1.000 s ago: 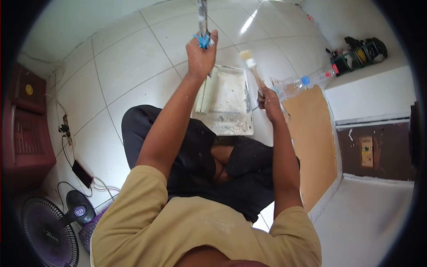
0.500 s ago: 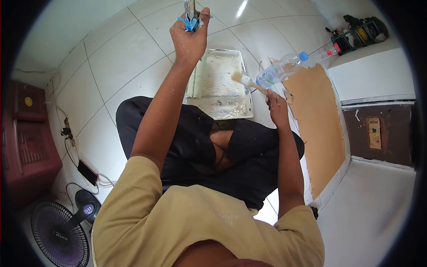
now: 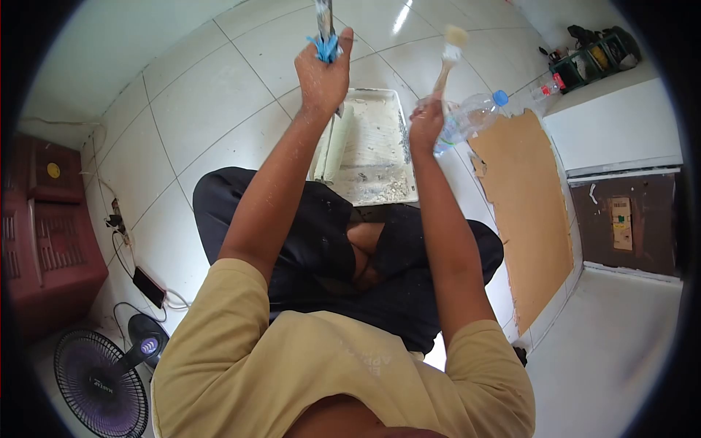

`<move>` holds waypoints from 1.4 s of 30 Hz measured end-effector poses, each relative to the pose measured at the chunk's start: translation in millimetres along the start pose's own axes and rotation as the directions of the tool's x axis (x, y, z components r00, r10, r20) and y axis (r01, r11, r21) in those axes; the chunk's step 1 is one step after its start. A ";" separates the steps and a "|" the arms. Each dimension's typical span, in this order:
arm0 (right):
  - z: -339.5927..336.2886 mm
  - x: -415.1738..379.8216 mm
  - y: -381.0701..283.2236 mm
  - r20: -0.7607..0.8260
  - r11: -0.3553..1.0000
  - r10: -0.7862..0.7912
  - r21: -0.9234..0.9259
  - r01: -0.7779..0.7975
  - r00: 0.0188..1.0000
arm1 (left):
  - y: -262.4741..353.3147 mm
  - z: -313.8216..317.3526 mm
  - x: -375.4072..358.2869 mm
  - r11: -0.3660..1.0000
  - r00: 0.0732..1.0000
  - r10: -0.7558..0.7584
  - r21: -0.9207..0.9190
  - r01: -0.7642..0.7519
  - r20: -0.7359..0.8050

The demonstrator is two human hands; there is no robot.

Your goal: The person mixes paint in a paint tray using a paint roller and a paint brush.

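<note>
Paintbrush [image 3: 446,67] pointing away from me in my right hand [image 3: 426,123]

My right fingers are closed round the lower end of its wooden handle [image 3: 440,84], so the pale bristles [image 3: 457,35] stand well apart from the tray [image 3: 376,131]; I take that as keeping my knuckles clear of them. My left hand [image 3: 321,73] is wrapped round a pole [image 3: 325,18] at its torn blue wrapping [image 3: 326,48], which probably gives a surer grip, with the thumb [image 3: 347,40] out along one side. Nearer me than that hand, a roller [image 3: 336,146] rests along the tray's left side; whether it joins the pole, I cannot tell. The tray sits right in front of my crossed legs [image 3: 292,219], likely so both arms [image 3: 266,197] reach it easily. A clear bottle [image 3: 478,113] lies beside my right hand, near the cardboard [image 3: 537,219], which presumably shields the floor [image 3: 197,95].
</note>
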State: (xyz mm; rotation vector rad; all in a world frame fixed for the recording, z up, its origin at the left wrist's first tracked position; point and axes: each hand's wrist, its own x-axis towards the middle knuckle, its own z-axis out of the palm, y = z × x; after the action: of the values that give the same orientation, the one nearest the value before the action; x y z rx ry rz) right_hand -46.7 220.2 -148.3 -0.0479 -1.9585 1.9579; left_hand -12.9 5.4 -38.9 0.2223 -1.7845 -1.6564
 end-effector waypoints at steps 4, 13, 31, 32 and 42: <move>17.0 -6.3 76.4 0.146 0.713 0.701 -0.107 -0.693 0.698 | 15.7 -7.3 -13.9 1.000 1.000 0.002 0.024 -0.002 0.031; -59.3 -33.6 -20.5 0.398 0.857 0.508 -0.322 -0.402 0.764 | 68.6 -24.6 2.7 0.954 1.000 0.014 -0.298 -0.021 -0.024; -170.7 -65.7 -92.2 0.496 0.642 0.268 -0.731 0.230 0.826 | 17.3 -8.2 -6.5 0.984 0.983 0.138 0.091 -0.150 0.124; -172.2 -66.6 -90.3 0.444 0.565 0.402 -0.809 0.165 0.801 | 17.0 -9.4 -4.8 0.986 0.985 0.129 0.092 -0.140 0.115; -171.5 -56.7 -86.7 0.397 0.835 0.535 -0.380 -0.397 0.746 | 49.9 -14.0 -2.5 0.992 0.991 0.127 -0.001 -0.127 0.040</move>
State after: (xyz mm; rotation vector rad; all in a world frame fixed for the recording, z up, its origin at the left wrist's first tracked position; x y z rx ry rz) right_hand 74.5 365.9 -83.1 -0.1464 -2.7810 2.1322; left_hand 12.9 4.1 6.1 0.0747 -1.7912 -1.5800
